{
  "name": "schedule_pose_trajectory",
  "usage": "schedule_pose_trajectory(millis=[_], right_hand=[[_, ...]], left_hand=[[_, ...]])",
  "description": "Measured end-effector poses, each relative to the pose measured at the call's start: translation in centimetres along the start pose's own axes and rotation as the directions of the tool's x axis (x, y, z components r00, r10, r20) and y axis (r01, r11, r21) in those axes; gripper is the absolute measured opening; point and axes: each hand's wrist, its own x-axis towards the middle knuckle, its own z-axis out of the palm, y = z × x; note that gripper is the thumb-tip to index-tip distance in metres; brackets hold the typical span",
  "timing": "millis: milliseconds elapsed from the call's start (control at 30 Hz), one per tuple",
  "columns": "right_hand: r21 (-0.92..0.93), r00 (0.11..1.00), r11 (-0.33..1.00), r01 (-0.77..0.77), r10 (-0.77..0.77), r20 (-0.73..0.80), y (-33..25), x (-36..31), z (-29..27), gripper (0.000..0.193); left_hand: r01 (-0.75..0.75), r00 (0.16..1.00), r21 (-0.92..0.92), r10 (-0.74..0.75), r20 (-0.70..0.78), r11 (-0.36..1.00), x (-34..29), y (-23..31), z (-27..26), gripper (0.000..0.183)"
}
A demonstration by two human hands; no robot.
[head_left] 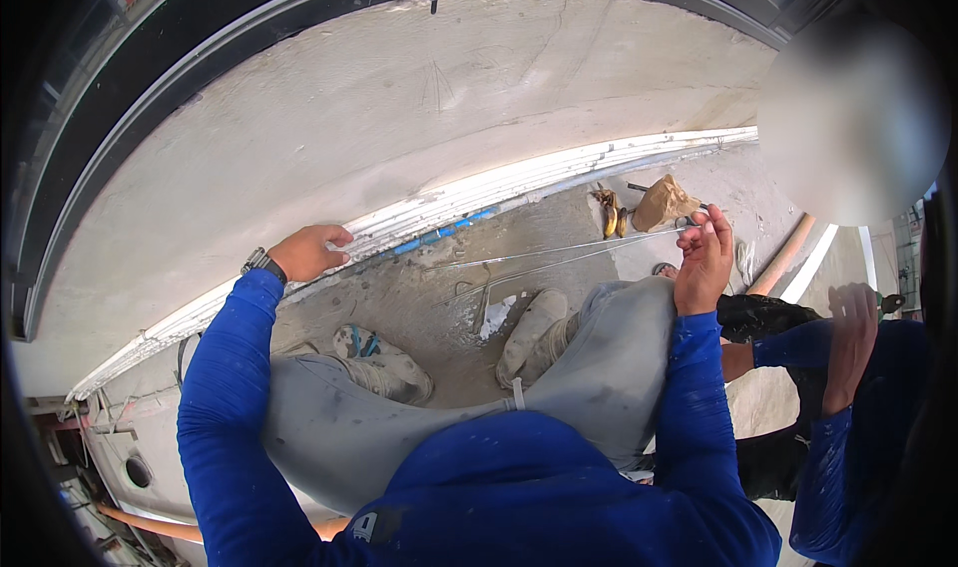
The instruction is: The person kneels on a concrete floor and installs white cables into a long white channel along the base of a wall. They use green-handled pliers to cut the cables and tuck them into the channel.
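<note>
My left hand [307, 253], with a watch [263, 262] on its wrist, rests at a bundle of long white pipes [479, 196] along the foot of the wall. Its thumb and fingers are apart, their tips touching the pipes. My right hand [704, 263] is raised over my right knee, its fingers closed in a pinch on a thin pale wire [569, 251]. Two strands of that wire run leftward from the fingers above the floor. Part of the grip is hidden by the fingers themselves.
A brown paper bag [664, 204] and bananas [611, 214] lie beyond the wire. Blue pipe [444, 233] runs beside the white ones. A co-worker's hand [850, 342] and blue sleeve [823, 477] are close on my right. An orange pipe [783, 256] lies behind.
</note>
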Motion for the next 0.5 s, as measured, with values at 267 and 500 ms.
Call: schedule_pose_trajectory(millis=[267,500], right_hand=[[-0.395,0.908,0.916,-0.07,0.223,0.355,0.3,-0.8,1.5,0.023],[-0.637,0.814,0.765,0.096,0.308,0.493,-0.7,-2.1,2.5,0.02]], left_hand=[[0.034,0.999,0.015,-0.034,0.032,0.999,0.7,0.1,0.6,0.046],[0.077,0.989,0.086,-0.087,0.118,0.993,1.4,0.7,2.5,0.05]])
